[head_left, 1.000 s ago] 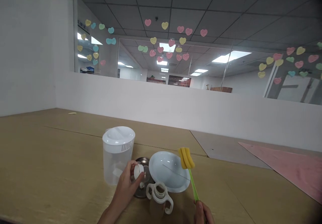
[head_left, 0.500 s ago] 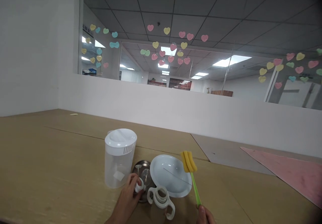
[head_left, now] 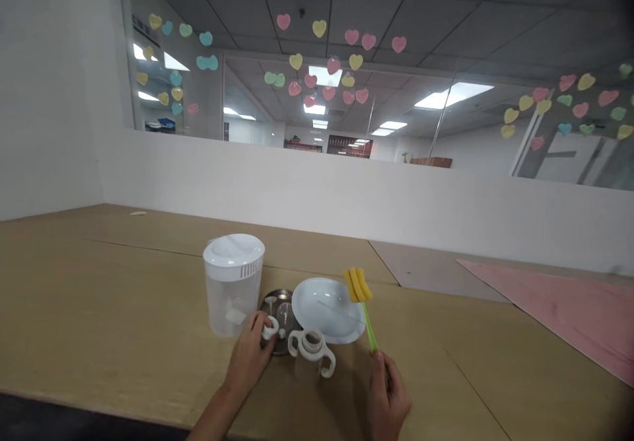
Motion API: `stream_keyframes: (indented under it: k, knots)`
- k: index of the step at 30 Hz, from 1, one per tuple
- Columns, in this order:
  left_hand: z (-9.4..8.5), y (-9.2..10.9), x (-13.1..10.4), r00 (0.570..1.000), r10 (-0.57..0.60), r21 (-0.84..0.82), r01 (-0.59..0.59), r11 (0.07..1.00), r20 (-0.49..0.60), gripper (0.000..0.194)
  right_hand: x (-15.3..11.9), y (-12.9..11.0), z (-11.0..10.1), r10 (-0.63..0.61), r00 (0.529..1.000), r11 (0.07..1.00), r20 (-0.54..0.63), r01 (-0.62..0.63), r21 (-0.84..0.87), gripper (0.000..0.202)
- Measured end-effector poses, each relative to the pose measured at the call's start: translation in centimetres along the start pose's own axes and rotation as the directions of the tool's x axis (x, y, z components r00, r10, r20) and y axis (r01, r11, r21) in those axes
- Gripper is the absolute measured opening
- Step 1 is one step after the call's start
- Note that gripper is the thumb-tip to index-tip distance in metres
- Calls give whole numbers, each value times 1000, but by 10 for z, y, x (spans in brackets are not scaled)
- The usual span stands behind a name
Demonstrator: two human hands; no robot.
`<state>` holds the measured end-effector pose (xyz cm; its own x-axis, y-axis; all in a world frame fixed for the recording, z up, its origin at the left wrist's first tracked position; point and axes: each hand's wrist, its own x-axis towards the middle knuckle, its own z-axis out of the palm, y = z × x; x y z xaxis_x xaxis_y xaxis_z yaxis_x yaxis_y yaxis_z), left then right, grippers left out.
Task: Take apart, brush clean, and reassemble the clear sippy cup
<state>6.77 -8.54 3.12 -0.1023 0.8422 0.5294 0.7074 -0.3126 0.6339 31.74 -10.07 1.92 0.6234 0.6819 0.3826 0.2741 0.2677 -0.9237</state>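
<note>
White ring, one, small: sitting between the thumb and fingers of the person's left hand, which are pinching it at the left side of the metal tray; whether the ring is touching the tray, I am not managing to tell. Sponge brush, one, yellow-headed, with a green handle: standing head-up in the right hand, whose fingers are wrapping the handle's lower end — the head is showing in front of the bowl's right edge. Two-handled bottle, one, clear-bodied with a white collar: standing upright between the hands, its open mouth facing up. Metal tray, one, round: lying just behind the left hand and carrying a clear dome-shaped piece, a pale stemmed piece and a small white piece. Bowl, one, pale and glossy: resting right of the tray, behind the bottle — a thin pale line is crossing its inside, too faint to identify. Pitcher, one, translucent with a white lid: standing left of the tray. All are occupying the tan tabletop. Pink sheet, one: lying flat at far right. Heart-shaped notes, many-coloured: sticking to the window behind the white wall's ledge.
</note>
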Motion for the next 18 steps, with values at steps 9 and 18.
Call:
stream_keyframes:
  k: [9, 18]
  knots:
    - [-1, -10, 0, 997, -32, 35, 30, 999, 71, 13, 1, -2, 1, -87, 995, 996, 53, 86, 15, 48]
    - [-7, -4, -1, 999, 43, -16, -43, 999, -13, 22, 1, -12, 1, -44, 999, 998, 26, 45, -34, 42]
